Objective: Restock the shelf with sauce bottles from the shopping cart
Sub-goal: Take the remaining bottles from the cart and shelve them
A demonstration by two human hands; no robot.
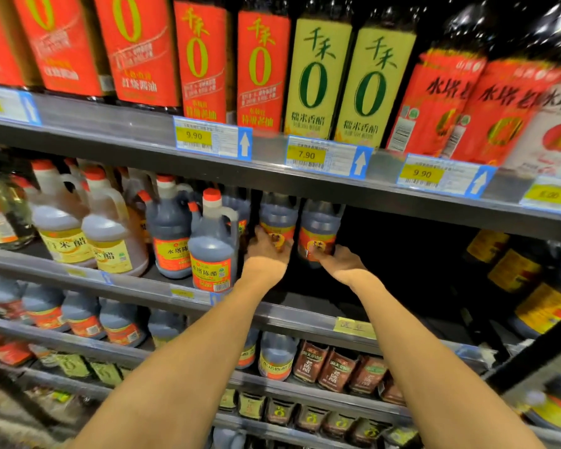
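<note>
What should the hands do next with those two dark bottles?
Probably let go and pull back. The left hand and right hand each hold a dark bottle that seems already upright on the shelf, beside the jug.

Blue-edged price tags (212, 140) on rail, brown pouches (339, 367) low down, yellow slip (354, 327)

Grey metal store shelving (117, 140) in tiers, blue-edged price tags (212, 137) on its rails, dim recesses behind
</note>
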